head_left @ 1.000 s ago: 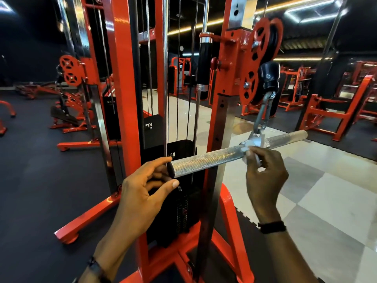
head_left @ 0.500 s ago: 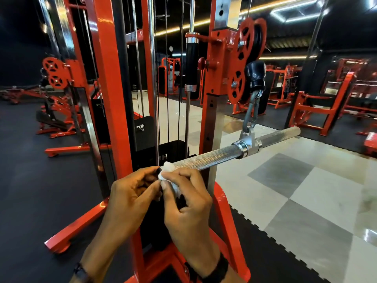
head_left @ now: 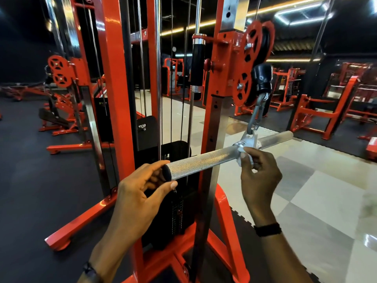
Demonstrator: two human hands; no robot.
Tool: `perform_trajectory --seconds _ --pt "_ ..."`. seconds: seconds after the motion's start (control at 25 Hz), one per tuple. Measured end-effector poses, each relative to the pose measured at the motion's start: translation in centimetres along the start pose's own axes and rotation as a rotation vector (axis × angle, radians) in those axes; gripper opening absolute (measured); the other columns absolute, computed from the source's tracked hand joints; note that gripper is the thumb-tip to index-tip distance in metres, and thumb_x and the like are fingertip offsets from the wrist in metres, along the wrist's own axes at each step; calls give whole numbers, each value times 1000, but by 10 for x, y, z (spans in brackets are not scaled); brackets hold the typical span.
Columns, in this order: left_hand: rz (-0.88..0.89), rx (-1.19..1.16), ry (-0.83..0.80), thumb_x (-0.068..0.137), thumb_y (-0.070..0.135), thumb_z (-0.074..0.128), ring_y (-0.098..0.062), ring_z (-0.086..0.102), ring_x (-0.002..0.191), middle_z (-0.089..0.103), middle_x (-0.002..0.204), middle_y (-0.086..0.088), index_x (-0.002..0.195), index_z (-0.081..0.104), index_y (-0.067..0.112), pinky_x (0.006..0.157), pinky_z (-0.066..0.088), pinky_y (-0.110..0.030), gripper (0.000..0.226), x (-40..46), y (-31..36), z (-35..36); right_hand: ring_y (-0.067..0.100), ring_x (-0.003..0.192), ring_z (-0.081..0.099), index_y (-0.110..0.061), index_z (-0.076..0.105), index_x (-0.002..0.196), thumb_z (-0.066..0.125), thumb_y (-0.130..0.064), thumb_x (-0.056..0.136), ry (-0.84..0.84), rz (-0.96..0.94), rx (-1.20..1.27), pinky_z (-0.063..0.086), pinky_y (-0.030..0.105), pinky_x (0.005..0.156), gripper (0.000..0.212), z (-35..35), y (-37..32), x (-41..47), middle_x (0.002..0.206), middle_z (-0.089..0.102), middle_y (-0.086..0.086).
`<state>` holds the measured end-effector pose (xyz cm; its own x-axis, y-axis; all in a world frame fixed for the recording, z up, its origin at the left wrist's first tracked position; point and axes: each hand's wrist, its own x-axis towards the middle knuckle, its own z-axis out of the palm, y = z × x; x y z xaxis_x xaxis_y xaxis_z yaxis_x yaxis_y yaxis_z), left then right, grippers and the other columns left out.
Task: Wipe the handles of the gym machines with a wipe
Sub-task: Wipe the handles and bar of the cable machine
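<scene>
A knurled silver bar handle (head_left: 206, 159) hangs level from a carabiner (head_left: 256, 117) on the orange cable machine. My left hand (head_left: 142, 193) holds the bar's near black-capped end between thumb and fingers. My right hand (head_left: 258, 176) grips a small white wipe (head_left: 242, 158) against the bar, just below its centre swivel (head_left: 247, 141). Most of the wipe is hidden inside the fingers. The bar's far half (head_left: 275, 139) sticks out to the right beyond the swivel.
The machine's orange upright (head_left: 114, 99), steel guide post (head_left: 214, 160), cables and black weight stack (head_left: 177, 201) stand right behind the bar. Its orange base legs (head_left: 81, 223) spread on the black mat. More orange machines (head_left: 322, 119) stand on the tiled floor to the right.
My right hand has slid the wipe along the bar from the near end up to the centre swivel. My left hand stays at the near end.
</scene>
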<state>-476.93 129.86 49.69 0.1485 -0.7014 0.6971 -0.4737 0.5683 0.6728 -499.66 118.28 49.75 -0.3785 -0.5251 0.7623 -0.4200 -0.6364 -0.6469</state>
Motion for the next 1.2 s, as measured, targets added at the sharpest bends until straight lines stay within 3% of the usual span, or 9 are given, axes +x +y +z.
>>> perform_trajectory --seconds 0.2,0.28,0.48,0.6,0.68,0.84,0.96,1.04,1.2 --pt "-15 83 -25 86 44 71 -20 67 80 66 88 7 119 66 34 68 58 -33 35 2 1 -3 13 94 65 -8 73 99 71 -3 88 -55 -5 189 56 37 81 13 19 -38 -41 98 66 2" --pt "-19 97 -48 86 53 65 -20 65 73 65 84 3 113 68 38 63 56 -38 31 5 0 -5 11 102 65 -6 73 102 69 -2 88 -167 -56 269 56 33 85 15 24 -65 -66 102 65 2" --pt "-55 73 -115 85 56 60 -19 66 67 67 82 -6 103 74 22 61 54 -46 41 8 -4 -13 6 102 63 -4 73 104 68 1 89 -360 -158 307 51 18 88 17 27 -96 -91 104 65 4" --pt "-111 -38 -82 85 42 75 -17 72 85 72 98 -4 114 71 27 73 60 -35 34 7 -2 -11 8 96 64 -7 74 101 70 2 87 -231 -145 234 49 18 85 18 15 -71 -62 100 67 2" --pt "-96 -97 -29 76 27 76 -16 71 97 72 106 -1 122 66 27 82 58 -23 48 5 -1 -7 10 92 63 -8 73 101 68 0 88 -72 -105 118 52 24 80 16 4 -42 -30 99 68 1" --pt "-1 -104 -25 77 19 75 -18 70 102 71 106 -1 120 66 26 85 56 -19 45 5 1 -6 16 93 64 -6 72 102 68 -4 89 37 -25 -9 54 28 80 14 5 -11 -4 101 66 2" --pt "4 -38 -36 79 26 75 -18 70 95 71 99 2 118 68 24 80 57 -20 39 8 0 -6 13 90 63 -6 72 99 69 1 87 9 -21 100 55 28 80 14 18 -24 -21 96 65 4" --pt "-20 -26 -31 84 38 76 -22 70 85 70 93 1 113 71 24 72 59 -26 33 10 -1 -7 10 92 63 -6 72 99 69 1 86 -27 -17 171 52 21 81 14 24 -43 -42 96 64 5" --pt "-65 -24 -66 85 53 60 -21 67 66 70 81 -4 99 75 27 60 56 -42 33 12 -7 -9 4 102 60 0 72 103 69 4 86 -223 -182 221 46 13 89 18 34 -89 -93 101 62 9"
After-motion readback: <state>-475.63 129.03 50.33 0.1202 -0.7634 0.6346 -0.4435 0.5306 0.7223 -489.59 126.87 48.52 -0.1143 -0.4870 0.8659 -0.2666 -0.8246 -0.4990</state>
